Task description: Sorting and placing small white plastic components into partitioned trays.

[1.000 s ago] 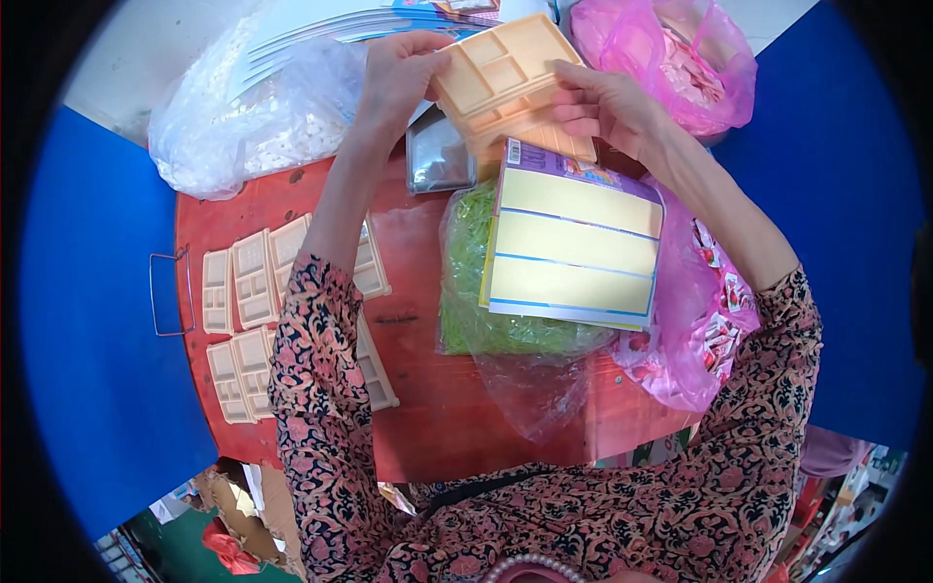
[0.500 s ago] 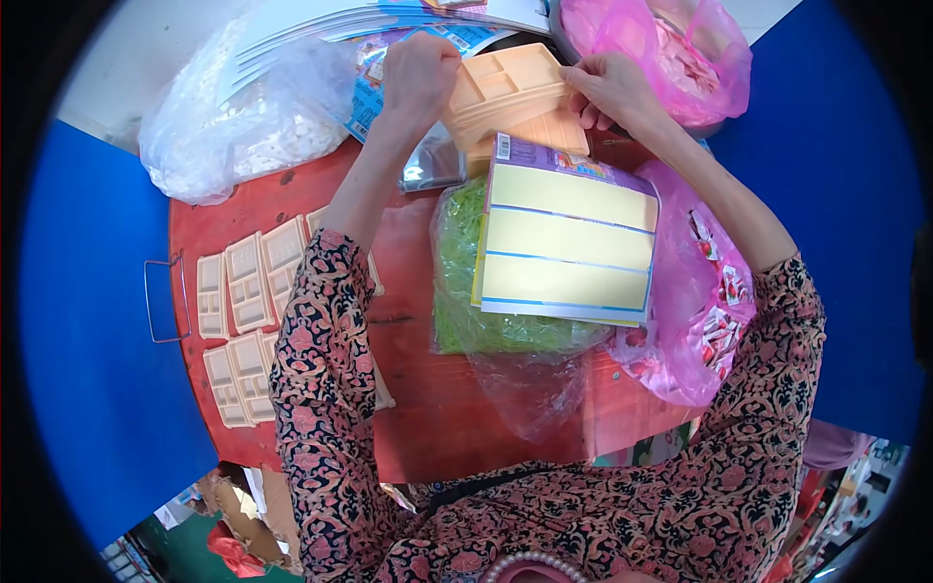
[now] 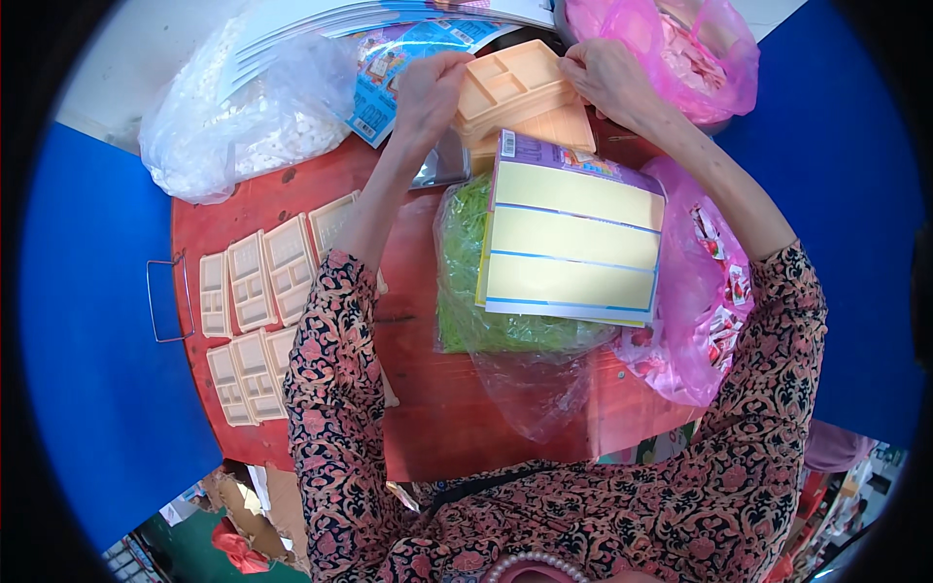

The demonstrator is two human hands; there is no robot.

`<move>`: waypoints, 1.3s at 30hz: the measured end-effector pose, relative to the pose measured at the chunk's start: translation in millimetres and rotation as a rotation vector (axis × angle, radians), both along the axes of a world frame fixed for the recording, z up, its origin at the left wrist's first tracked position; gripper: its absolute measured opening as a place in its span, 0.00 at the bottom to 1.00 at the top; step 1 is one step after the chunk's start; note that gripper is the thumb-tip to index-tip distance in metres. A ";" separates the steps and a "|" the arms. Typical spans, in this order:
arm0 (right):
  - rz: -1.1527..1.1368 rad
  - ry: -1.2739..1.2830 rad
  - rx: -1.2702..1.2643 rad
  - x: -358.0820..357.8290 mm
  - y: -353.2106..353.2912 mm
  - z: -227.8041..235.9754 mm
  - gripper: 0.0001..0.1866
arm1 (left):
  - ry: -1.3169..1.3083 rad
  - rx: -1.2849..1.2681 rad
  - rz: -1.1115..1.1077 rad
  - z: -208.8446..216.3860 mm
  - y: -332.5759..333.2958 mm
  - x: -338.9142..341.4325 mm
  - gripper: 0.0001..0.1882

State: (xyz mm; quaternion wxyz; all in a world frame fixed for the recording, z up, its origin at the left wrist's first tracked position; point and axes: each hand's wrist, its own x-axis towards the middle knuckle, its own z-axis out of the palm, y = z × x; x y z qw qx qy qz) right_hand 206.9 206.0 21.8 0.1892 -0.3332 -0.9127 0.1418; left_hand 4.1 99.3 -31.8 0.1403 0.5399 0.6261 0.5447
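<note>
At the far middle of the table, both hands are at a stack of peach-coloured compartment trays. My left hand is closed on the stack's left edge, its fingertips partly hidden. At the far right corner, my right hand pinches the tray with thumb and fingers. More peach trays lie beneath the stack. Just nearer to me, printed cards with pale yellow panels rest on a clear bag of green shreds. Similar single trays lie in two rows on the left, partly hidden by my left sleeve.
A clear bag of white pieces stands at the far left beside stacked printed sheets. Pink bags sit at the right and far right. A wire handle sticks out from the red table's left edge.
My left hand has shifted slightly right and nearer along the tray stack. My right hand has moved a little farther away at its corner. The stack has tilted slightly.
</note>
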 end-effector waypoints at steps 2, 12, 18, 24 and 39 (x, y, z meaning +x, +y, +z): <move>0.043 -0.047 0.142 1.2 4.1 -1.0 0.14 | -0.029 0.015 -0.011 -1.9 0.5 0.9 0.14; 0.150 -0.144 0.348 12.6 21.5 -17.3 0.06 | 0.245 0.083 0.211 -16.8 18.3 14.2 0.13; 0.214 -0.282 0.480 17.6 25.7 -17.9 0.05 | 0.237 0.139 0.377 -22.8 31.1 33.7 0.10; 0.160 -0.308 0.567 5.9 -21.1 14.6 0.11 | 0.106 0.188 0.372 1.0 -3.2 16.7 0.12; 0.626 0.052 0.634 -140.1 -109.3 45.9 0.05 | 0.939 -0.123 0.610 -4.5 -145.8 -196.6 0.15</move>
